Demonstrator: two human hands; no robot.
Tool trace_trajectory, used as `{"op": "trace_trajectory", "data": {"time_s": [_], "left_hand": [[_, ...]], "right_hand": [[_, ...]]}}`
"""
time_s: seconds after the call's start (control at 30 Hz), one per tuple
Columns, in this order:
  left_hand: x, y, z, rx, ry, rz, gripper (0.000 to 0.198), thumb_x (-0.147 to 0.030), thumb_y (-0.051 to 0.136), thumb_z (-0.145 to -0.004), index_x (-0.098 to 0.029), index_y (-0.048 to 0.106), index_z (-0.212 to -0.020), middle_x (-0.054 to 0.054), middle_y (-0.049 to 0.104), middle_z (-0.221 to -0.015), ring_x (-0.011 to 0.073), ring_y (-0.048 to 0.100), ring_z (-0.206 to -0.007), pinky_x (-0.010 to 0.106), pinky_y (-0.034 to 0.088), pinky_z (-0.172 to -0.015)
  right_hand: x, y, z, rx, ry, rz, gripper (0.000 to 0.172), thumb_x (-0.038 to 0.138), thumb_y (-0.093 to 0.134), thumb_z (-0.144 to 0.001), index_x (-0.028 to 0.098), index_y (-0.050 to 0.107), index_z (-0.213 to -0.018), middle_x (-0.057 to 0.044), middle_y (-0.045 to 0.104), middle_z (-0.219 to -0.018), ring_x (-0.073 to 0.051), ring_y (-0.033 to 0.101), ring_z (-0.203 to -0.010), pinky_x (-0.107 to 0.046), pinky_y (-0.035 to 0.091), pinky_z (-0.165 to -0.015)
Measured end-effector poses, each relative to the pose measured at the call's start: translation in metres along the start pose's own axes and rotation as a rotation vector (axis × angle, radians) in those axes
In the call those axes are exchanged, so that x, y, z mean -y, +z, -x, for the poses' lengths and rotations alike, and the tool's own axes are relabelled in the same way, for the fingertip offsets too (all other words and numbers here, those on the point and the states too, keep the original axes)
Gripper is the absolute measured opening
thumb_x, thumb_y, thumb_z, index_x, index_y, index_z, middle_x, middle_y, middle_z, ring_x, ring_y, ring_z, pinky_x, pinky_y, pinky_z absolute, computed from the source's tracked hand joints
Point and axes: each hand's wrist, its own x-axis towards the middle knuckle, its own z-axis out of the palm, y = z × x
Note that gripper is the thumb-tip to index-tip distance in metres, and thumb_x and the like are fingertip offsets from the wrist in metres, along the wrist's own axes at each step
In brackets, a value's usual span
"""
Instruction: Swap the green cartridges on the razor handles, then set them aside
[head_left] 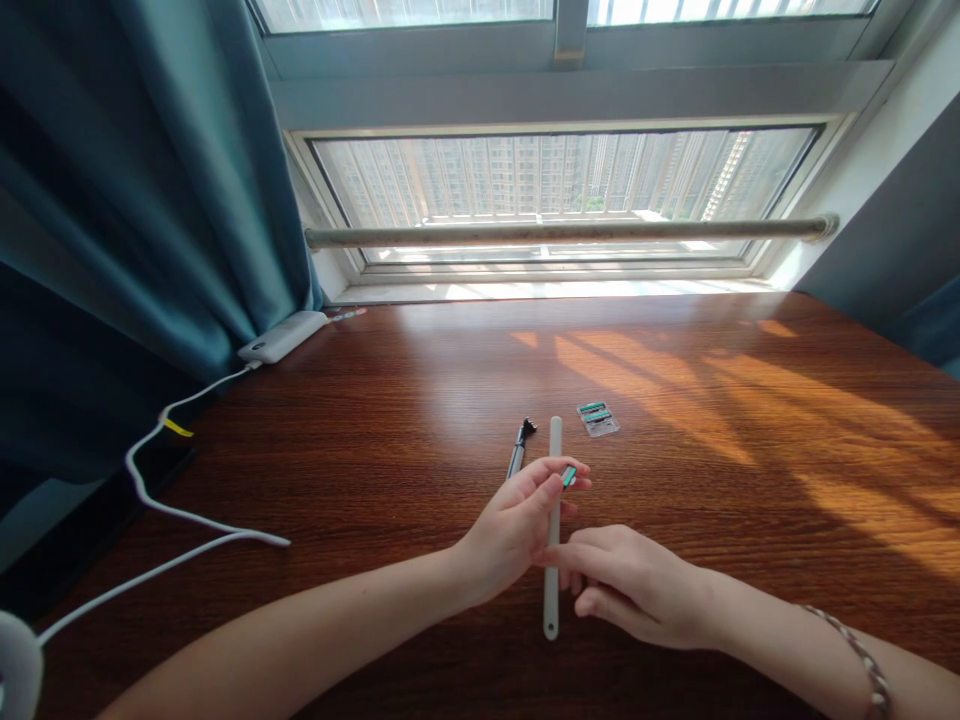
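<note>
The small green and white razor cartridge [569, 477] is up above the desk [420, 420], in the fingers of the left hand [517, 510]. That hand pinches it between the thumb and a finger, maybe because it is so tiny and because this could keep skin off the sharp edge.

The right hand [637, 580] is just beside it, nearer and to the right. Its fingers bend loosely, with the thumb apart, and nothing shows in its grip. One finger points at the left palm; I cannot tell if they touch.

Under both hands a long pale stick [551, 605] lies flat, running near to far. Just left of it is a razor handle [516, 460] with a black top, partly hidden by the left hand. Far and to the right, a clear case [602, 429] holds green strips, probably to keep spare cartridges tidy.

Well to the left, a white box [285, 338] sits by the blue curtain [187, 150], joined to a white cord [232, 533] with a yellow tag [178, 428]. The box has a dark mark, too small to read. I can read no words or brands anywhere.
</note>
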Motion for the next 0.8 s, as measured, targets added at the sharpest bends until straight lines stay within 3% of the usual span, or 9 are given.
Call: {"op": "trace_trajectory", "data": {"time_s": [0.13, 0.3, 0.37, 0.43, 0.5, 0.57, 0.7, 0.8], "left_hand": [[0.0, -0.001, 0.0, 0.078, -0.007, 0.051, 0.029, -0.033, 0.058, -0.077, -0.017, 0.059, -0.102, 0.008, 0.057, -0.103, 0.0165, 0.053, -0.089, 0.03, 0.04, -0.08], [-0.002, -0.006, -0.002, 0.112, 0.172, -0.194, 0.03, -0.029, 0.058, -0.076, -0.021, 0.059, -0.106, 0.008, 0.047, -0.125, 0.0237, 0.039, -0.116, 0.034, 0.031, -0.096], [-0.005, -0.009, -0.004, 0.082, 0.263, -0.33, 0.031, -0.027, 0.058, -0.076, -0.022, 0.059, -0.107, 0.007, 0.042, -0.13, 0.0239, 0.034, -0.121, 0.032, 0.028, -0.098], [-0.011, -0.012, -0.008, 0.036, 0.319, -0.41, 0.033, -0.027, 0.058, -0.076, -0.022, 0.059, -0.109, 0.007, 0.044, -0.129, 0.0232, 0.035, -0.12, 0.031, 0.031, -0.097], [-0.016, -0.014, -0.011, 0.003, 0.336, -0.434, 0.034, -0.026, 0.058, -0.077, -0.021, 0.057, -0.11, 0.007, 0.05, -0.123, 0.0221, 0.04, -0.116, 0.03, 0.032, -0.094], [-0.02, -0.016, -0.013, -0.005, 0.321, -0.432, 0.035, -0.027, 0.057, -0.078, -0.02, 0.056, -0.112, 0.007, 0.056, -0.117, 0.0214, 0.045, -0.111, 0.031, 0.033, -0.093], [-0.021, -0.019, -0.015, 0.035, 0.294, -0.424, 0.035, -0.028, 0.053, -0.08, -0.019, 0.055, -0.114, 0.008, 0.059, -0.111, 0.0218, 0.047, -0.108, 0.033, 0.033, -0.092], [-0.02, -0.021, -0.016, 0.07, 0.289, -0.431, 0.035, -0.028, 0.05, -0.082, -0.019, 0.054, -0.115, 0.008, 0.06, -0.109, 0.022, 0.046, -0.109, 0.033, 0.031, -0.093]], "right_hand": [[0.005, -0.001, -0.004, -0.043, 0.164, -0.024, 0.022, 0.026, 0.047, -0.084, 0.017, 0.054, -0.103, -0.005, 0.055, -0.087, -0.012, 0.051, -0.074, -0.022, 0.043, -0.067], [-0.003, 0.003, -0.002, -0.233, 0.267, -0.102, 0.006, 0.021, 0.051, -0.081, 0.017, 0.052, -0.076, -0.001, 0.05, -0.074, -0.01, 0.05, -0.064, -0.022, 0.042, -0.058], [-0.008, 0.0, -0.002, -0.346, 0.322, -0.209, 0.009, 0.019, 0.043, -0.085, 0.017, 0.051, -0.082, 0.001, 0.048, -0.071, -0.008, 0.049, -0.055, -0.02, 0.042, -0.052], [-0.011, -0.012, -0.002, -0.461, 0.356, -0.339, 0.019, 0.021, 0.038, -0.087, 0.021, 0.047, -0.104, 0.001, 0.05, -0.074, -0.005, 0.045, -0.046, -0.019, 0.038, -0.043], [-0.009, -0.03, -0.001, -0.556, 0.339, -0.441, 0.039, 0.024, 0.039, -0.087, 0.026, 0.028, -0.125, 0.0, 0.053, -0.081, -0.004, 0.039, -0.04, -0.019, 0.033, -0.037], [-0.006, -0.051, 0.003, -0.57, 0.307, -0.496, 0.048, 0.026, 0.038, -0.088, 0.028, 0.017, -0.13, -0.001, 0.056, -0.082, -0.005, 0.036, -0.038, -0.02, 0.031, -0.035], [-0.008, -0.074, 0.021, -0.44, 0.344, -0.458, 0.022, 0.032, 0.041, -0.086, 0.02, 0.047, -0.104, 0.0, 0.048, -0.065, -0.01, 0.042, -0.051, -0.022, 0.036, -0.043], [-0.019, -0.068, 0.034, -0.461, 0.424, -0.398, 0.015, 0.033, 0.041, -0.087, 0.019, 0.047, -0.085, 0.004, 0.033, -0.058, -0.008, 0.03, -0.046, -0.021, 0.026, -0.039]]}}
